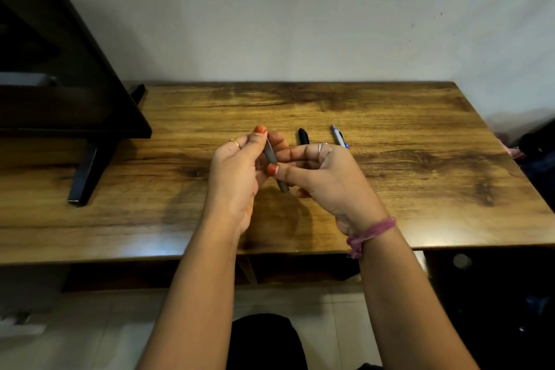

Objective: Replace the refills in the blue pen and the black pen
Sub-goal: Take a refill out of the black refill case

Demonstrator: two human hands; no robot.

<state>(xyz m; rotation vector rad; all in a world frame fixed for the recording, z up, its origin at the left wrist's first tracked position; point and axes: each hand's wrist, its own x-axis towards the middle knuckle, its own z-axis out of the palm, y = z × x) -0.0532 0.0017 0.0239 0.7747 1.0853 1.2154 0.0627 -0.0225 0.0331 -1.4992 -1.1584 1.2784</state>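
A wooden table [390, 189] with dark grain streaks stands against a pale wall. Above its middle I hold a slim grey pen barrel [274, 165], tilted, with its lower end toward me. My left hand [237, 165] pinches its upper part, where a thin silvery clip or tip shows; my right hand [324, 174] curls round its lower part. Behind my right hand, a black pen piece [303, 136] and a blue-grey pen [338, 136] lie on the table.

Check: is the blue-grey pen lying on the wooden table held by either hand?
No, the blue-grey pen lies untouched on the wooden table.
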